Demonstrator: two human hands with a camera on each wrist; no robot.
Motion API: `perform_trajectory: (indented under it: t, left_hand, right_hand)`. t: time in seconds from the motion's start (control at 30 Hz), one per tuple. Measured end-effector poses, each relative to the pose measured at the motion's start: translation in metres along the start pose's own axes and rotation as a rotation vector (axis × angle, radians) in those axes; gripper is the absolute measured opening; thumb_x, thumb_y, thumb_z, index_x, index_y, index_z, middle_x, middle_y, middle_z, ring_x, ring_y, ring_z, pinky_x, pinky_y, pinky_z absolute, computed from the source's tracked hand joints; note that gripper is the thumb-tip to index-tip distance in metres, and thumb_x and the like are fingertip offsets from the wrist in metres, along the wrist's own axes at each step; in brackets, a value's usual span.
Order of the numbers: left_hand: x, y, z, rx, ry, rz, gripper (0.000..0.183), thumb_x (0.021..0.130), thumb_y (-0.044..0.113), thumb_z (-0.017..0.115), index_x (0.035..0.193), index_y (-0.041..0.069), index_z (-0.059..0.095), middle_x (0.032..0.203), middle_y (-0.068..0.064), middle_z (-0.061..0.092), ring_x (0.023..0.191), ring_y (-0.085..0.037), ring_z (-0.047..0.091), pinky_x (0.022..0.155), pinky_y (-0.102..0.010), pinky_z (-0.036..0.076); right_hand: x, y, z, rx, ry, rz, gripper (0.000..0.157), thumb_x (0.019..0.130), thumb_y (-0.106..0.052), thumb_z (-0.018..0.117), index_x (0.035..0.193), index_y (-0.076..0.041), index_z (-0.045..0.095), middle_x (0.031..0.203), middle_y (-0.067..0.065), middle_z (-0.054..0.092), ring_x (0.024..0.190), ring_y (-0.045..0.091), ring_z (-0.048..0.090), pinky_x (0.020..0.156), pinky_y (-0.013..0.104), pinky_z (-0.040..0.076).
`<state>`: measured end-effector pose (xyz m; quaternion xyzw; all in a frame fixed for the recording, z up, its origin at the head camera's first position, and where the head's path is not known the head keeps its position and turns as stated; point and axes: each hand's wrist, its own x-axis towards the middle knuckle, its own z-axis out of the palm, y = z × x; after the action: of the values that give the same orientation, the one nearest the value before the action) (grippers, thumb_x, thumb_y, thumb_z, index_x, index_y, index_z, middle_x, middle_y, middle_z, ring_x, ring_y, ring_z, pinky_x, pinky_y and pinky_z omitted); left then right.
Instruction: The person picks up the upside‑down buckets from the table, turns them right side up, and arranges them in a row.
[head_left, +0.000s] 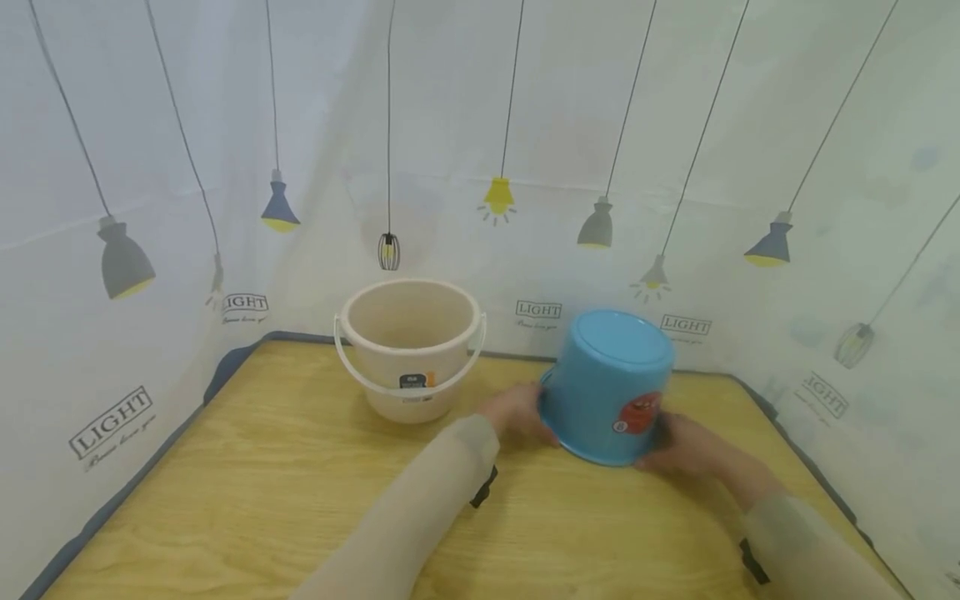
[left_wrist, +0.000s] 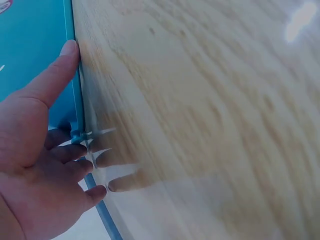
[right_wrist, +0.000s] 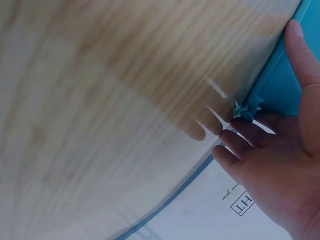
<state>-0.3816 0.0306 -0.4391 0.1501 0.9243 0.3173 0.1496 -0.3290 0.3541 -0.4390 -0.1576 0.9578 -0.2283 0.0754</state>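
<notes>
A blue bucket [head_left: 592,392] is upside down on the right part of the table, its base facing up and a red label on its side. My left hand [head_left: 517,414] holds it at the left by the rim. In the left wrist view the thumb [left_wrist: 64,65] lies along the rim, with the other fingers around by the bucket's lug. On the opposite side my right hand [head_left: 686,446] grips the rim, its thumb [right_wrist: 298,47] against the blue wall and its fingers near the other lug. The rim is right at the tabletop.
An off-white bucket [head_left: 408,400] stands upright to the left, its white handle hanging down in front. Both stand on a wood-grain table [head_left: 300,467] with a dark edge. White curtains [head_left: 450,108] printed with lamps rise at the back and sides.
</notes>
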Motion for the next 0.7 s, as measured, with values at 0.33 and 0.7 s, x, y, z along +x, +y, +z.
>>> perform_trajectory:
  t: [0.33, 0.7]
  left_hand:
    - [-0.003, 0.0015, 0.0001, -0.025, -0.002, -0.027, 0.112, 0.072, 0.036, 0.104, 0.165, 0.016, 0.047, 0.167, -0.01, 0.054, 0.154, -0.034, 0.053, 0.13, -0.057, 0.043]
    - [-0.0036, -0.0055, -0.0035, -0.015, 0.042, 0.048, 0.104, 0.073, 0.038, 0.103, 0.161, 0.013, 0.053, 0.163, -0.01, 0.059, 0.151, -0.033, 0.056, 0.129, -0.053, 0.044]
  right_hand:
    - [0.0005, 0.0016, 0.003, -0.017, 0.014, 0.01, 0.125, 0.08, -0.05, 0.096, 0.165, 0.014, 0.029, 0.166, 0.041, 0.039, 0.153, 0.063, 0.039, 0.126, 0.076, 0.033]
    - [-0.0013, 0.0051, -0.0012, 0.002, 0.045, -0.003, 0.12, 0.085, -0.058, 0.089, 0.165, 0.011, 0.033, 0.167, 0.037, 0.041, 0.153, 0.06, 0.041, 0.126, 0.075, 0.035]
